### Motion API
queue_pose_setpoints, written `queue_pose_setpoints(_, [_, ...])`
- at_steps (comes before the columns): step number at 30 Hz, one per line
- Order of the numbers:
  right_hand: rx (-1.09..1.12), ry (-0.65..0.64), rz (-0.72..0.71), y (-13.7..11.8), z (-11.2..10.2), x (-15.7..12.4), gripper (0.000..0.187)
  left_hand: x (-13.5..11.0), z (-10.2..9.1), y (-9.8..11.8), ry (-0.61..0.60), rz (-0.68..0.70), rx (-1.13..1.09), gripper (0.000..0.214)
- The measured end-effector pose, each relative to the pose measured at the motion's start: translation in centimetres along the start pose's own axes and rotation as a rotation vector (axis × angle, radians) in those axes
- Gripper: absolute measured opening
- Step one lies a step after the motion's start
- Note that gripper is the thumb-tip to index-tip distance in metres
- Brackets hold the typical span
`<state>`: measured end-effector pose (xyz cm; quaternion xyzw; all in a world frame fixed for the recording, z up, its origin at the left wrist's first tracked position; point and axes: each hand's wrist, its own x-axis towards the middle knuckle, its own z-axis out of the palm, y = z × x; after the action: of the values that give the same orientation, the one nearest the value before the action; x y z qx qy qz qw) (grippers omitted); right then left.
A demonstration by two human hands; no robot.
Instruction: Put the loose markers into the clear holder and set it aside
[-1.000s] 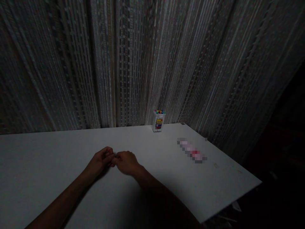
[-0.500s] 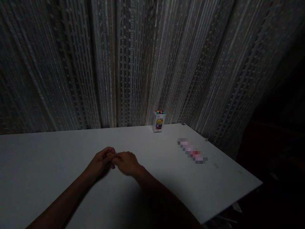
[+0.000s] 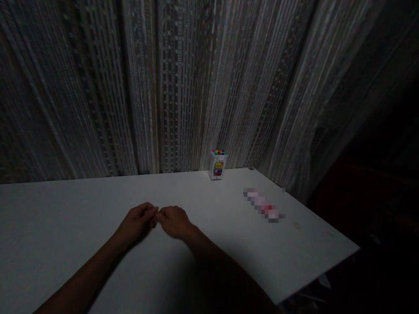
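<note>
Over the white table (image 3: 81, 209), my left hand (image 3: 139, 220) has its fingers curled and pressed together. My right hand (image 3: 175, 221) is closed too, its fingertips meeting those of the left. Whatever sits between the fingertips, if anything, is too small and dark to make out. Beyond the hands, near the table's back edge, a clear case of markers (image 3: 217, 165) with colourful caps stands upright. To the right lies a long pink and red item (image 3: 262, 204), blurred into blocks so that its kind does not show.
A patterned string curtain (image 3: 183, 87) hangs right behind the table. Small pale marks (image 3: 297, 225) lie on the tabletop near its right edge. Past that edge the space is dark, with some unclear objects below the front right corner.
The fingertips of both hands have shifted slightly against each other, and the left fingers look a little more closed. The case of markers and the pink item stay in place.
</note>
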<state>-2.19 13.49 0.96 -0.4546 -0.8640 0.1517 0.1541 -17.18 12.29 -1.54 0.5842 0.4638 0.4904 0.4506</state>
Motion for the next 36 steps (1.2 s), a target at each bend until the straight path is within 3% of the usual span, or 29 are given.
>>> queue_pose_setpoints(22, [0.061, -0.006, -0.01, 0.0, 0.0, -0.2, 0.04, -0.8, 0.8, 0.7, -0.012, 0.102, 0.152, 0.044])
queue_pose_setpoints(36, [0.09, -0.016, -0.002, 0.0, -0.2, -0.3, 0.039, -0.9, 1.2, 1.1, 0.022, 0.082, 0.099, 0.042])
